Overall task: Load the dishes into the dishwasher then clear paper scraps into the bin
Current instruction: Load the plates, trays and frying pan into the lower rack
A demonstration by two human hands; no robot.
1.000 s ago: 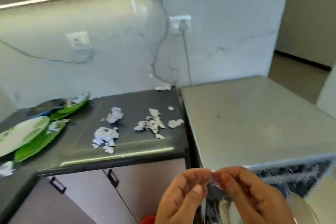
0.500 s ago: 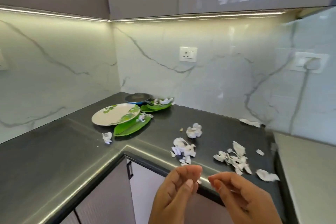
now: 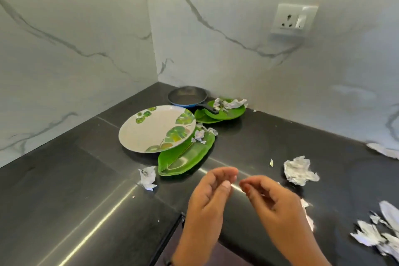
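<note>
- A dark, glossy stone desk [image 3: 64, 190] is seen running into a corner under white marble-veined wall panels [image 3: 75, 28].
- A crumpled white paper scrap [image 3: 148, 177] is found lying on the desk, just beside the near tip of a green leaf-shaped plate [image 3: 183, 157].
- A round white plate with green leaf print [image 3: 155, 128] is noted resting tilted, its right edge overlapping the green leaf-shaped plate.
- Small paper scraps [image 3: 200, 134] are recorded on the far end of the green leaf-shaped plate.
- A small dark frying pan with a blue outside and black handle [image 3: 187, 98] is placed in the corner, its handle reaching over a second green leaf-shaped plate [image 3: 220, 114].
- Crumpled paper [image 3: 228, 103] is seen lying on that second plate.
- The left hand [image 3: 207, 196] is held above the desk edge, its fingers [image 3: 224, 176] curled loosely and apart, with nothing visibly gripped.
- The right hand [image 3: 274, 203] is raised just beside it, fingertips nearly meeting the left's; its fingers are bent, apart and blurred, and no object is seen in them.
- A larger crumpled paper piece [image 3: 299, 170] is found on the desk beyond the right hand.
- A white wall socket [image 3: 293, 18] is mounted on the right panel.
- Further torn paper pieces [image 3: 375, 235] are scattered at the right edge.
</note>
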